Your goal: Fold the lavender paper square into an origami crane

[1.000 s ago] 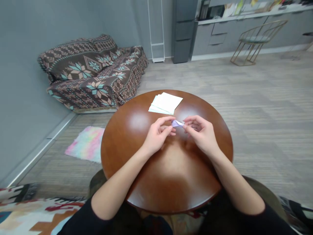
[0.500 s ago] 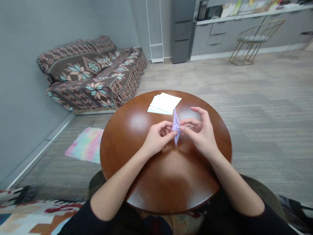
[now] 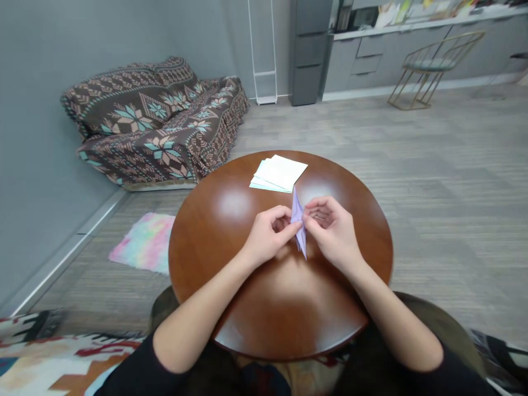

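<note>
Paper, lilac and folded to long points (image 3: 298,215), is pinched between the thumb and fingers of the left hand (image 3: 273,234) and right hand (image 3: 332,228) above a round wooden table (image 3: 198,242). Fingertips hide its middle folds, and whether its lower tip touches the wood is hard to tell. Just beyond lie overlapping pale sheets (image 3: 279,173). A patterned sofa (image 3: 160,126) stands farther off; the frame crops the kitchen counter (image 3: 412,25).
</note>
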A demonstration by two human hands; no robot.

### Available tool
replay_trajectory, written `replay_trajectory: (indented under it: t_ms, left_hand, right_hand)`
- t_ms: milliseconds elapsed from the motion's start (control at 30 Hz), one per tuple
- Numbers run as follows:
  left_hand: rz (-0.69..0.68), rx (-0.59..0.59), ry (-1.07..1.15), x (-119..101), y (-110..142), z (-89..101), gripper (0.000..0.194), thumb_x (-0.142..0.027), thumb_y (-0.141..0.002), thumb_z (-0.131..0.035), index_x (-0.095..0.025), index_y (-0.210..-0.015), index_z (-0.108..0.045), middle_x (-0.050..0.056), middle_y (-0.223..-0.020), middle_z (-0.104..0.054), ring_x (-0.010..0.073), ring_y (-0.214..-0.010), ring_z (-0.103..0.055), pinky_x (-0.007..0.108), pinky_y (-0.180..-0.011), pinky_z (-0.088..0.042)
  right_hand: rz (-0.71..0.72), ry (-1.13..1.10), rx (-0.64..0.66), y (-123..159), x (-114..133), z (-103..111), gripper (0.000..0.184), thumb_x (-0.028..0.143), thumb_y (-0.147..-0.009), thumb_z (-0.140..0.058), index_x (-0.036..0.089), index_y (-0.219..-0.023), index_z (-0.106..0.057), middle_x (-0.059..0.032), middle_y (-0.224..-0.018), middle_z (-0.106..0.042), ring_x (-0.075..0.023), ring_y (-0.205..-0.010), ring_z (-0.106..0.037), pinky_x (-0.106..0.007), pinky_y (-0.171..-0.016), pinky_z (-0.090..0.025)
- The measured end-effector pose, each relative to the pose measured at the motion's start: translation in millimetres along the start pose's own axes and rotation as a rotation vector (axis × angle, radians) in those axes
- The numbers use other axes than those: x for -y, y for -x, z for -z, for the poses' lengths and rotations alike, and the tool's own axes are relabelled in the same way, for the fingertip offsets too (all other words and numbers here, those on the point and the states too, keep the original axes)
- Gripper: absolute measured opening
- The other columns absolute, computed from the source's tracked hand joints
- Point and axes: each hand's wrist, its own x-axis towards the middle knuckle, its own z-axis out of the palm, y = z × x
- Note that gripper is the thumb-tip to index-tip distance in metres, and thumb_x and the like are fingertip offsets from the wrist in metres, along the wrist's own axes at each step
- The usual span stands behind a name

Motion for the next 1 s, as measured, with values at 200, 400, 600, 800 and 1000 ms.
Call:
replay_trajectory:
  t_ms: [200,400,600,800,1000]
  left_hand:
    - [0.051,0.012,0.212,-2,-3,1.2,0.02,-0.033,-0.081,-0.072,-0.017,-0.07,-0.066,0.0,-0.067,-0.064,0.0148,-0.065,-0.058,0.027,-0.067,-0.047]
    - [0.094,0.019,0.272,-1,-2,2.7,0.022,-0.029,-0.074,-0.075,-0.017,-0.062,-0.061,-0.003,-0.06,-0.058,0.011,-0.057,-0.051,0.025,-0.059,-0.042]
    - [0.073,0.015,0.19,-1,-3,1.8,0.024,-0.033,-0.077,-0.077,-0.015,-0.07,-0.064,-0.003,-0.064,-0.055,0.0089,-0.058,-0.045,0.023,-0.057,-0.036]
    - [0.128,0.031,0.253,1,-2,5.2,0.033,-0.045,-0.089,-0.07,-0.019,-0.109,-0.069,-0.006,-0.058,-0.053,0.0072,-0.044,-0.042,0.02,-0.045,-0.034]
    - [0.161,0.127,0.581,0,0,1.0,0.036,-0.038,-0.084,-0.079,-0.02,-0.114,-0.07,0.008,-0.098,-0.077,0.0183,-0.085,-0.075,0.031,-0.081,-0.06]
  right_hand:
    - [-0.054,-0.089,0.1,0,8,2,0.017,0.035,-0.087,-0.075,0.021,-0.092,-0.067,-0.0016,-0.082,-0.07,-0.0156,-0.07,-0.067,-0.031,-0.067,-0.058]
    - [-0.158,-0.038,0.258,-5,10,8,0.027,0.045,-0.085,-0.076,0.019,-0.082,-0.069,0.0003,-0.068,-0.067,-0.0135,-0.056,-0.058,-0.028,-0.055,-0.051]
    - [-0.056,0.093,0.235,-2,8,8,0.019,0.036,-0.092,-0.069,0.02,-0.083,-0.063,0.0011,-0.071,-0.061,-0.0136,-0.061,-0.054,-0.027,-0.056,-0.044]
    - [0.202,0.287,0.059,-3,1,13,0.014,0.027,-0.099,-0.057,0.023,-0.086,-0.055,-0.0011,-0.08,-0.057,-0.0155,-0.066,-0.052,-0.03,-0.061,-0.042]
    - [0.527,0.47,0.019,-4,7,14,0.016,0.013,-0.098,-0.05,0.024,-0.088,-0.054,-0.0036,-0.084,-0.058,-0.0195,-0.075,-0.058,-0.034,-0.066,-0.047]
